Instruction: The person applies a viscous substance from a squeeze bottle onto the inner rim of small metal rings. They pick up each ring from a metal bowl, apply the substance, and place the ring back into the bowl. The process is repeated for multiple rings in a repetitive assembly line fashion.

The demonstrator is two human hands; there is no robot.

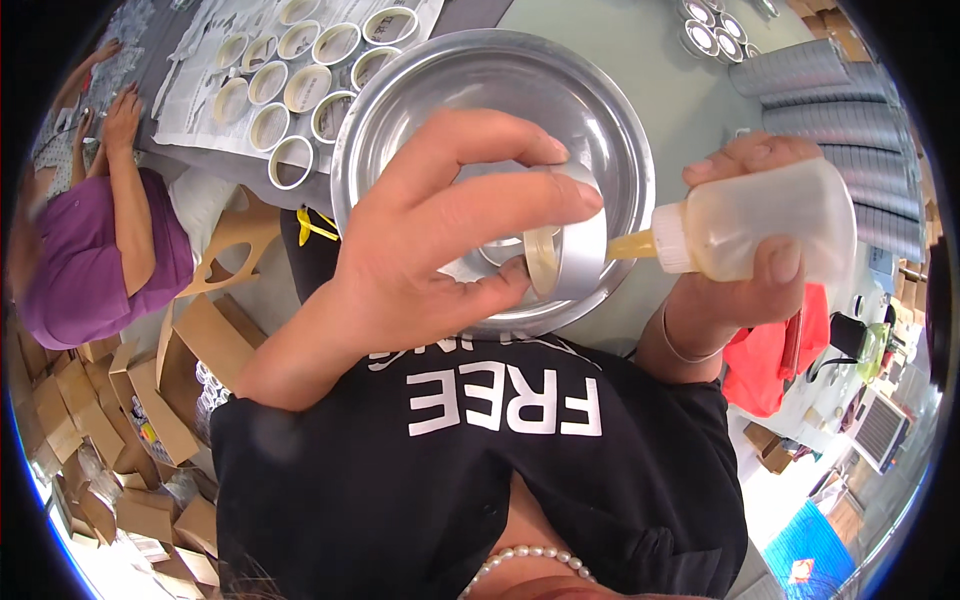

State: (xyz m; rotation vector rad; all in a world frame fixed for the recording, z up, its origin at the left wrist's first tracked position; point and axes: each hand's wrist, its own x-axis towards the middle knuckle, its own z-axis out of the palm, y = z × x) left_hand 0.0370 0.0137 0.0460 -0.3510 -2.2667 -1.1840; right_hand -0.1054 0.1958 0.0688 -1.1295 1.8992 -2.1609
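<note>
Pinching a small round tin (pixel 565 250) between thumb and fingertips, the left hand (pixel 440 235) holds it on its side, open mouth turned toward the person, above the near part of a big metal bowl (pixel 420 110). The right hand (pixel 745 290) is wrapped tight around a soft squeeze bottle (pixel 760 220) of yellowish liquid, laid level, its amber nozzle touching the tin's outer wall. The bowl sits on a pale green table (pixel 650 50). At the table's far left edge, rows of open round tins (pixel 300 75) stand on printed paper, where another person's hands (pixel 115 110) rest. Grey stacked sleeves (pixel 850 110) lie at the far right corner.
</note>
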